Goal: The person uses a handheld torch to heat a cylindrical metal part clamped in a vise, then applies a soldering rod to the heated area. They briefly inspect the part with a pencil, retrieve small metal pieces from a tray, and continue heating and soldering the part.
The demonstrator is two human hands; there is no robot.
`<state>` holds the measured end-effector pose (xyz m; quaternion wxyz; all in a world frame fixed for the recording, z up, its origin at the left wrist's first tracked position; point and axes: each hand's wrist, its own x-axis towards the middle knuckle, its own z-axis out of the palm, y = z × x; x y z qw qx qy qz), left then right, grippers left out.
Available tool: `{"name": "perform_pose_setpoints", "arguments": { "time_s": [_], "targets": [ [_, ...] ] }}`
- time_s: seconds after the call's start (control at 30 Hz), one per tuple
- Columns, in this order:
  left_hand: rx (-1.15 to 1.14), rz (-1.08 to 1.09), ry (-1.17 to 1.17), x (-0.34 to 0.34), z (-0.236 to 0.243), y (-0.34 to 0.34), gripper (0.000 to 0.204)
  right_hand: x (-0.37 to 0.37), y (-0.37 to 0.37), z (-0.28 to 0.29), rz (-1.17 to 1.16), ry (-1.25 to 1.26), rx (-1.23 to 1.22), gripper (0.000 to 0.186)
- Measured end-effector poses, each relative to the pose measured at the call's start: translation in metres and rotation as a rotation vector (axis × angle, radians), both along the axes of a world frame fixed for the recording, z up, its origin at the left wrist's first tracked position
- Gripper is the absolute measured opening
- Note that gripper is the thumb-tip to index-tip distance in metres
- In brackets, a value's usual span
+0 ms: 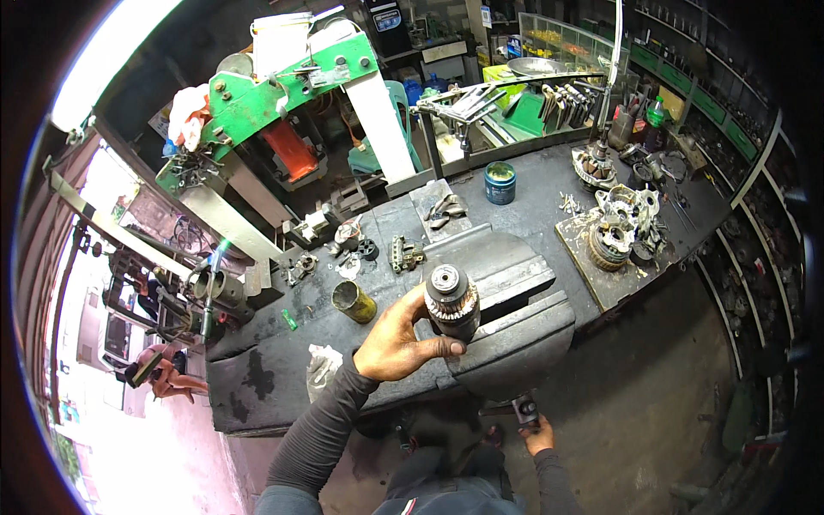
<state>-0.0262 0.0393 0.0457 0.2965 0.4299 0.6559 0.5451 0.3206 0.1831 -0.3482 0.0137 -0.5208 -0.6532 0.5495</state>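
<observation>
My left hand point(396, 342) is wrapped round a starter-motor armature point(452, 300) with a copper commutator ring and a pale round end facing up. It holds the armature upright beside the jaws of a large bench vise point(515, 339). A gap shows between the two jaws. Low at the front of the vise, my right hand point(539, 438) is closed on the vise handle point(519, 410) by the screw end; its fingers are partly hidden. Behind the vise lie grey gloves point(447, 210).
The dark workbench point(283, 378) carries a yellowish can point(354, 302), a plastic bag point(323, 369), a blue grease tub point(499, 182) and small metal parts. Alternator parts point(622, 227) sit on a board at right. A green press frame point(283, 86) stands behind; another person point(165, 373) is outside left.
</observation>
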Motion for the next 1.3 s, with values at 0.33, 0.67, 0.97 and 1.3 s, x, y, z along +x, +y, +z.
{"name": "perform_pose_setpoints", "arguments": {
  "time_s": [0.33, 0.67, 0.97, 1.3],
  "targets": [
    [-0.04, -0.104, 0.035, -0.019, -0.001, -0.001, 0.069, -0.054, -0.046, -0.074, 0.406, -0.252, -0.104, 0.037],
    [0.117, -0.216, 0.174, -0.034, -0.011, 0.006, 0.071, -0.091, -0.153, 0.247, 0.215, 0.804, -1.134, 0.056],
    [0.08, -0.237, 0.122, -0.034, -0.009, 0.005, 0.066, -0.055, 0.057, 0.272, -0.108, 0.335, 0.478, 0.062],
    [0.108, -0.036, -0.038, -0.019, -0.021, -0.015, 0.092, -0.057, 0.063, 0.09, 0.156, -0.021, 0.399, 0.057]
  ]
}}
